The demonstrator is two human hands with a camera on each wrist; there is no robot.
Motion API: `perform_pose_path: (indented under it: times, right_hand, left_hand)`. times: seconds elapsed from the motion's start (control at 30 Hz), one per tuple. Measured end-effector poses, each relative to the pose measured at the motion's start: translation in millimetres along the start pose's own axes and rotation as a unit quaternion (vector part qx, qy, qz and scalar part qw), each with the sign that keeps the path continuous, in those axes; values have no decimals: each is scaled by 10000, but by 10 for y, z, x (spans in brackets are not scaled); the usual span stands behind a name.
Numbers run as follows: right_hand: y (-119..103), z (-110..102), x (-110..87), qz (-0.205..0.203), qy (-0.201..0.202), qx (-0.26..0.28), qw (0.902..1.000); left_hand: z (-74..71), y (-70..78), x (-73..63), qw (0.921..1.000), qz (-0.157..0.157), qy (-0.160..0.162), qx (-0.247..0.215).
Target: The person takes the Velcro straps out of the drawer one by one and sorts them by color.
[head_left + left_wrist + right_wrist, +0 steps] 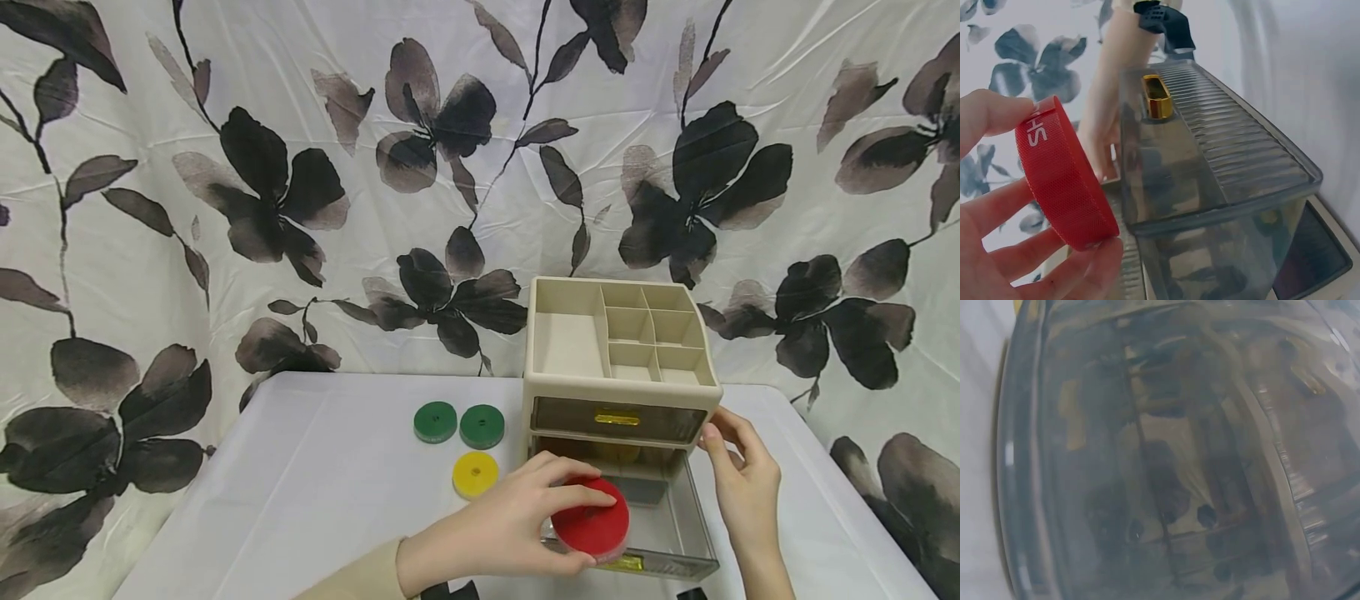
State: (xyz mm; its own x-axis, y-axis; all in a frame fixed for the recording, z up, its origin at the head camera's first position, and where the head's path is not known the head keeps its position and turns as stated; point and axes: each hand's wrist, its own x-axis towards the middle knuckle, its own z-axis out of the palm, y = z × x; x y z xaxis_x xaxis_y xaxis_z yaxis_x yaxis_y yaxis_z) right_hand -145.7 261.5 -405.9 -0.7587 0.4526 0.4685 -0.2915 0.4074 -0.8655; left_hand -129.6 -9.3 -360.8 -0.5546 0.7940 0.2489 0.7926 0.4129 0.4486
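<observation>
My left hand [517, 517] grips a red roll of woven tape [592, 521] by its rim, thumb on one side and fingers on the other. In the left wrist view, white letters mark the side of the red roll [1066, 175]. The roll is above the front left of a see-through lower drawer [675, 517], which is pulled out of a cream desk organizer [622, 387]. My right hand [746, 475] touches the organizer's right side near the front edge, fingers partly hidden. In the right wrist view, clear drawer plastic [1166, 456] fills most of the picture, blurred.
Two green rolls [458, 424] and a yellow roll [475, 474] lie on the white table [337, 475] left of the organizer. Its upper drawer [615, 419] is closed. Reddish and yellow shapes show at the back of the lower drawer. A floral cloth [300, 167] hangs behind.
</observation>
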Motion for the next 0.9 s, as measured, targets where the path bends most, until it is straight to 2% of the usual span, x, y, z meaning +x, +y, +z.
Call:
perform_pose_path:
  times: [0.13,0.37,0.67,0.9]
  right_hand:
    - [9,2,4,-36,-3,46,10000]
    - [16,5,5,-94,8,95,9999]
    - [43,11,7,-106,-2,133,9999]
    - [23,19,-5,-10,38,84,10000]
  left_hand:
    - [-28,11,-126,9993,-265,96,-238]
    - [-56,-10,-356,9953,-667,546,-437]
    - [-35,-100,-591,9820,-1464,913,-764]
    - [-31,-151,-739,9729,-1881,1079,-806]
